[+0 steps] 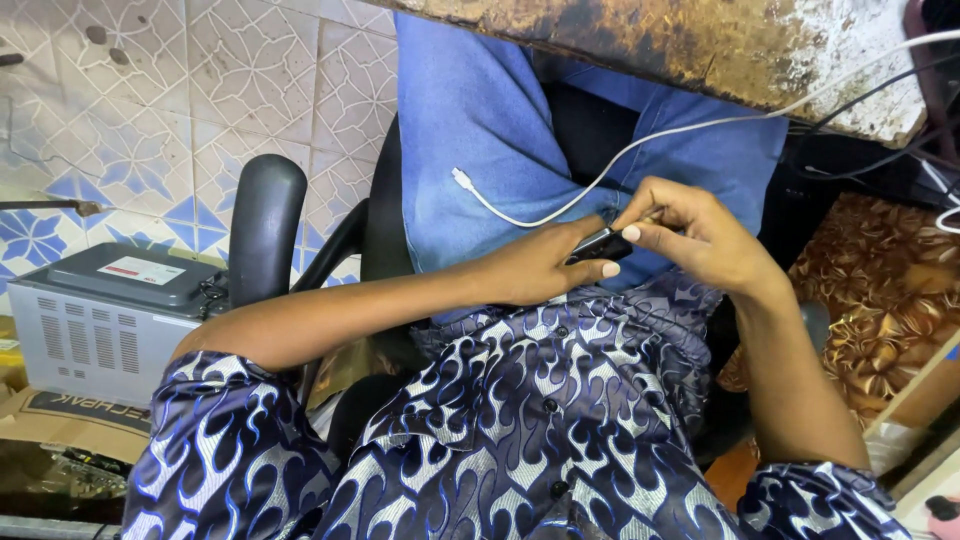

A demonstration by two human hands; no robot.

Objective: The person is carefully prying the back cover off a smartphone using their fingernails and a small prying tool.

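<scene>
Two hands meet in my lap in the head view. My left hand (545, 265) is clenched around a small dark phone-like device (600, 244), thumb pressed on top. My right hand (690, 235), at three o'clock of it, pinches at the device's far end with the fingertips; what exactly sits between them I cannot tell. The device rests over my blue jeans (480, 130), just above my patterned shirt (520, 420). A white cable (560, 205) lies loose on the jeans, its plug end at nine o'clock of the device, not touching it. The worn tabletop (700, 45) edge hangs at twelve o'clock; a grey appliance (100, 315) sits far off at nine. I judge the risk is the device slipping off my lap, since the hold is narrow, or the cable snagging my right wrist.
</scene>
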